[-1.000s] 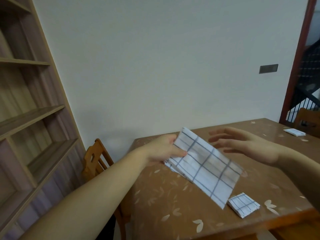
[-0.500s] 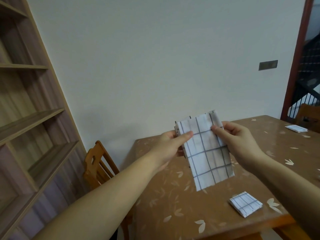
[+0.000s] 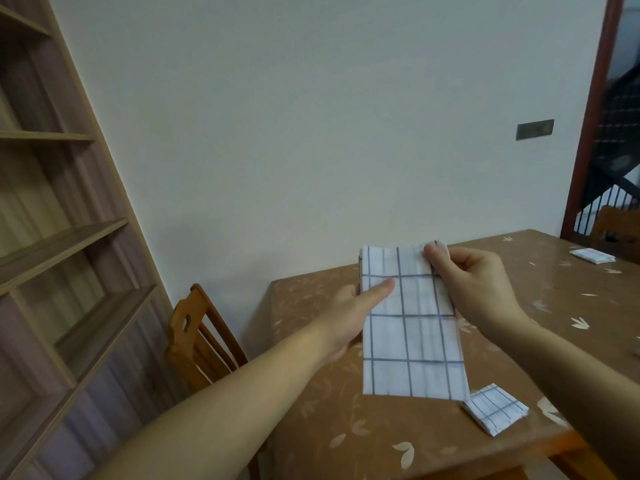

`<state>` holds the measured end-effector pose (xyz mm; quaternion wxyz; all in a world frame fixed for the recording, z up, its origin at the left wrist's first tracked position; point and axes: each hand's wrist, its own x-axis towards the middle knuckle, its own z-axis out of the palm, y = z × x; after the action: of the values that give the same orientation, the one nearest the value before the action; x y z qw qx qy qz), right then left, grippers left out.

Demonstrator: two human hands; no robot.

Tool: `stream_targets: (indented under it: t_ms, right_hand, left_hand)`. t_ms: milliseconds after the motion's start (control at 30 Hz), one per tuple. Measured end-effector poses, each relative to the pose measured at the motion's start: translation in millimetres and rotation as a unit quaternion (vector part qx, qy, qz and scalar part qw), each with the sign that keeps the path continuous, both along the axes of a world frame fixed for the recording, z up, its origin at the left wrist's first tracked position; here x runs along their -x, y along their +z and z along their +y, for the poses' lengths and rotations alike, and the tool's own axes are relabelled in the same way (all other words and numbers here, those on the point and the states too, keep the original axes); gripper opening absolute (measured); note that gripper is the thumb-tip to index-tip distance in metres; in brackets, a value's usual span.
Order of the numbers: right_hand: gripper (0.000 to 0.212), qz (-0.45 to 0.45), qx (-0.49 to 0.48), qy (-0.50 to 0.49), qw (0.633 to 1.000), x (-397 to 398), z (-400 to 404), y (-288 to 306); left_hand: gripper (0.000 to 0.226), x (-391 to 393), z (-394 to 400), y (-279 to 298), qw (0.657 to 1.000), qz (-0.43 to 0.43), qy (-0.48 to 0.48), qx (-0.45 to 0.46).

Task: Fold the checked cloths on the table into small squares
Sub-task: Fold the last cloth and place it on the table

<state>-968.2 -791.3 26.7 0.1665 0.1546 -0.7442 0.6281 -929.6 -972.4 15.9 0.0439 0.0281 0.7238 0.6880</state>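
A white cloth with dark blue checks (image 3: 412, 334) hangs as a long folded strip above the brown table (image 3: 346, 427). My left hand (image 3: 353, 317) pinches its upper left edge, thumb across the front. My right hand (image 3: 474, 289) grips the upper right corner between thumb and fingers. The strip's lower end hangs free, just above a small folded checked square (image 3: 495, 412) that lies near the table's front edge. Another folded cloth (image 3: 592, 255) lies at the far right of the table.
A wooden chair (image 3: 197, 337) stands at the table's left end, by a tall wooden bookshelf (image 3: 52, 254). A second chair (image 3: 620, 233) and a doorway with a stair rail are at the far right. The wall is close behind the table.
The cloth went from a tilted sheet held by my left hand alone to an upright narrow strip. My right hand closed on its top right corner, and both hands rose slightly.
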Motion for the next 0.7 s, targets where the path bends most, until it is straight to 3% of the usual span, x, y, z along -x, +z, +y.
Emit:
stream_targets:
  t_ms: [200,367,533,633,700]
  right_hand:
    - [0.059,0.021,-0.05,-0.041,0.998,6.9,6.2,-2.6]
    - [0.059,0.029,-0.05,-0.057,0.997,9.3,6.9,-8.9]
    - [0.061,0.045,-0.053,-0.065,0.995,10.0,-1.1,-6.2]
    - [0.059,0.038,-0.031,-0.034,0.998,4.3,-5.5,0.4]
    - [0.052,0.017,-0.041,0.017,0.999,-1.5,-8.2,3.2]
  left_hand:
    - [0.036,0.5,-11.3,-13.1,0.968,0.035,-0.048,0.243]
    - [0.033,2.7,-16.0,-19.3,0.985,-0.007,-0.057,0.161]
    - [0.075,4.5,-20.1,-26.4,0.974,-0.04,-0.075,0.209]
    - [0.052,8.0,-24.0,-26.2,0.978,-0.016,-0.049,0.2]
    - [0.049,10.6,-27.2,-22.8,0.985,-0.003,0.014,0.175]
